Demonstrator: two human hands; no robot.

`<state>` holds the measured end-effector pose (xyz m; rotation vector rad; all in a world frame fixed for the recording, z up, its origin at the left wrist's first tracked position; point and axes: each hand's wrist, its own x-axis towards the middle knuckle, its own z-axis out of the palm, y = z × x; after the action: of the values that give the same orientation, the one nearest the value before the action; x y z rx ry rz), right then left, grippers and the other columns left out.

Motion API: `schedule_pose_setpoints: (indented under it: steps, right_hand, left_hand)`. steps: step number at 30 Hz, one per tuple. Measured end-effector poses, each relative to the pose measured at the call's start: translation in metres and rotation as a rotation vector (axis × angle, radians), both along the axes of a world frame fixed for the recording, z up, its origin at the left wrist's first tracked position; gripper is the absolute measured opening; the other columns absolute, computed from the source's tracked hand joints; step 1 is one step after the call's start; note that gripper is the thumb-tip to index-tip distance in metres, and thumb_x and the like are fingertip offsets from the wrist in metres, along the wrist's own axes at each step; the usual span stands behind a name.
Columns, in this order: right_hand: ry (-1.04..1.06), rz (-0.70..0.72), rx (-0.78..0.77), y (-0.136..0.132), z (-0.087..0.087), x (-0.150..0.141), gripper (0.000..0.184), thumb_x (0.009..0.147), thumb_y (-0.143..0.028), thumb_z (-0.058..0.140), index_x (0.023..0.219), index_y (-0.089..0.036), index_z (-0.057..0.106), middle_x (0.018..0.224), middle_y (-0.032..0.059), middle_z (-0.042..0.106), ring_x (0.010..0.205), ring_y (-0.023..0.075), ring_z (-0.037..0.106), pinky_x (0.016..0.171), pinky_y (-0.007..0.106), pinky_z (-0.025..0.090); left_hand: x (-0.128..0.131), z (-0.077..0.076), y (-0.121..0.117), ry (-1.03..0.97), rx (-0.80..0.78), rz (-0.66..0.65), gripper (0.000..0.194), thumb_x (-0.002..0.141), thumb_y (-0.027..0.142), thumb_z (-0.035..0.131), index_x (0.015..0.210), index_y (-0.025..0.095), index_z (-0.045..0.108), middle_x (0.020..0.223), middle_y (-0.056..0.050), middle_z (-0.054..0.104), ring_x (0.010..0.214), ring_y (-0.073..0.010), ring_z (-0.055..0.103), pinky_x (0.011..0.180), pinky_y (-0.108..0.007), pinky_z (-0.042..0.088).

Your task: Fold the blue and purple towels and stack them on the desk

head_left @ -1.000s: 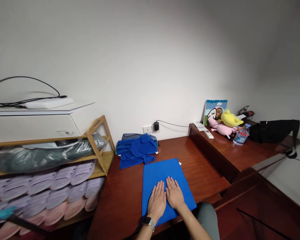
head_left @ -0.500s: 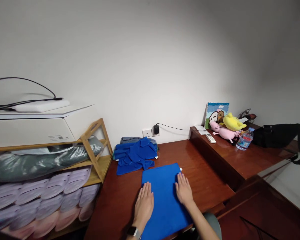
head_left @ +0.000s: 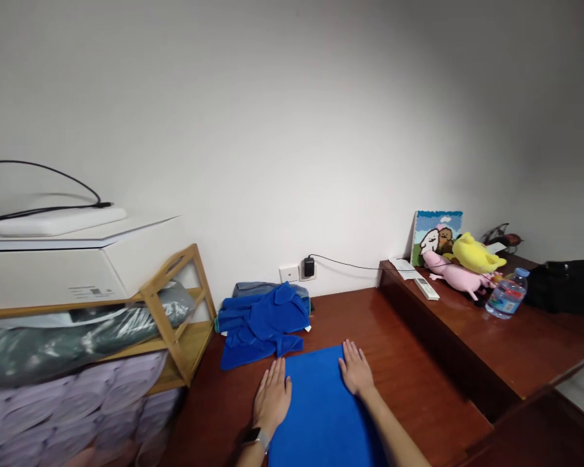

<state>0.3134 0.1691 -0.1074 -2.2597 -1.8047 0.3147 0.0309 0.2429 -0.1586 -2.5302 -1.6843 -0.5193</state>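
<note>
Blue folded microfiber towel (head_left: 324, 415) lying flat on glossy reddish-brown wooden counter (head_left: 413, 395), at counter's near side. Left grip (head_left: 272, 399) released, palm down, fingers spread, at towel's left edge. Right grip (head_left: 355, 370) likewise released, palm down, at right edge near far corner. Crumpled blue cloth heap (head_left: 263, 327) just beyond towel.
</note>
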Motion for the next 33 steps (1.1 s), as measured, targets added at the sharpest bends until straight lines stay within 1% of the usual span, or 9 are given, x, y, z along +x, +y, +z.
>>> schedule_pose_setpoints:
  steps: [3, 7, 11, 15, 20, 23, 27, 30, 33]
  right_hand:
    - [-0.007, -0.039, -0.046, -0.004, 0.009, 0.012, 0.067, 0.109, -0.041, 0.020, 0.169, -0.010, 0.022, 0.175, 0.0066, 0.018, 0.163, 0.0214, 0.014, 0.133, 0.042, 0.012]
    - [-0.016, -0.052, 0.041, -0.017, 0.019, -0.019, 0.066, 0.109, -0.039, 0.020, 0.168, -0.009, 0.025, 0.176, 0.0072, 0.014, 0.164, 0.0240, 0.011, 0.134, 0.043, 0.011]
    - [0.037, 0.140, 0.175, -0.051, 0.003, -0.068, 0.061, 0.111, -0.040, 0.023, 0.167, -0.019, 0.033, 0.174, 0.0041, 0.023, 0.163, 0.0233, 0.017, 0.134, 0.044, 0.015]
    - [0.064, 0.187, 0.171, -0.088, -0.015, -0.064, 0.060, 0.111, -0.045, 0.027, 0.166, -0.022, 0.034, 0.171, 0.0023, 0.030, 0.161, 0.0229, 0.024, 0.133, 0.046, 0.017]
    - [-0.010, -0.076, 0.021, -0.114, -0.005, 0.002, 0.064, 0.109, -0.043, 0.027, 0.166, -0.014, 0.033, 0.172, 0.0072, 0.028, 0.161, 0.0258, 0.024, 0.133, 0.049, 0.018]
    - [-0.036, -0.143, 0.063, -0.115, 0.003, 0.012, 0.065, 0.109, -0.040, 0.024, 0.166, -0.011, 0.034, 0.172, 0.0088, 0.027, 0.162, 0.0255, 0.020, 0.133, 0.047, 0.017]
    - [0.008, -0.027, 0.175, -0.091, 0.012, -0.025, 0.064, 0.110, -0.040, 0.020, 0.166, -0.013, 0.034, 0.173, 0.0074, 0.027, 0.162, 0.0230, 0.019, 0.133, 0.043, 0.016]
    - [0.060, 0.108, 0.143, -0.060, 0.017, -0.059, 0.063, 0.110, -0.038, 0.022, 0.166, -0.013, 0.034, 0.172, 0.0079, 0.029, 0.162, 0.0228, 0.021, 0.133, 0.044, 0.017]
    - [0.078, 0.175, 0.093, -0.031, 0.015, -0.071, 0.063, 0.109, -0.038, 0.023, 0.166, -0.014, 0.035, 0.172, 0.0080, 0.030, 0.162, 0.0232, 0.021, 0.133, 0.044, 0.015]
  left_hand:
    - [-0.009, 0.009, -0.003, -0.006, -0.009, -0.030, 0.061, 0.103, 0.031, 0.028, 0.156, 0.011, 0.049, 0.162, -0.013, 0.050, 0.151, -0.0265, 0.049, 0.128, -0.050, 0.038]
    - [0.025, 0.019, -0.034, -0.047, 0.069, -0.065, 0.060, 0.105, 0.034, 0.029, 0.159, 0.012, 0.043, 0.164, -0.014, 0.046, 0.153, -0.0278, 0.046, 0.128, -0.051, 0.038]
    - [0.060, 0.001, -0.092, -0.044, 0.090, -0.232, 0.060, 0.103, 0.027, 0.035, 0.163, 0.023, 0.036, 0.167, -0.008, 0.042, 0.156, -0.0270, 0.040, 0.129, -0.051, 0.037]
    - [0.036, -0.022, -0.126, -0.027, 0.060, -0.208, 0.058, 0.104, 0.034, 0.035, 0.161, 0.023, 0.040, 0.167, -0.008, 0.043, 0.154, -0.0285, 0.043, 0.126, -0.052, 0.041]
    - [-0.034, -0.023, -0.122, -0.050, 0.079, -0.006, 0.061, 0.105, 0.039, 0.027, 0.160, 0.016, 0.043, 0.164, -0.011, 0.048, 0.152, -0.0291, 0.047, 0.126, -0.053, 0.040]
    - [-0.044, -0.013, -0.118, -0.063, 0.131, 0.031, 0.062, 0.105, 0.036, 0.025, 0.159, 0.012, 0.044, 0.164, -0.013, 0.049, 0.153, -0.0288, 0.046, 0.127, -0.052, 0.038]
    - [-0.001, 0.011, -0.106, -0.042, 0.134, -0.057, 0.060, 0.106, 0.034, 0.026, 0.160, 0.013, 0.043, 0.168, -0.011, 0.044, 0.157, -0.0246, 0.039, 0.130, -0.047, 0.034]
    - [0.043, 0.028, -0.084, 0.014, 0.014, -0.114, 0.061, 0.105, 0.032, 0.024, 0.158, 0.011, 0.045, 0.168, -0.011, 0.043, 0.158, -0.0241, 0.037, 0.131, -0.046, 0.031]
    - [0.065, 0.032, -0.057, 0.036, -0.053, -0.115, 0.060, 0.103, 0.033, 0.029, 0.157, 0.013, 0.048, 0.166, -0.011, 0.046, 0.156, -0.0244, 0.041, 0.130, -0.047, 0.033]
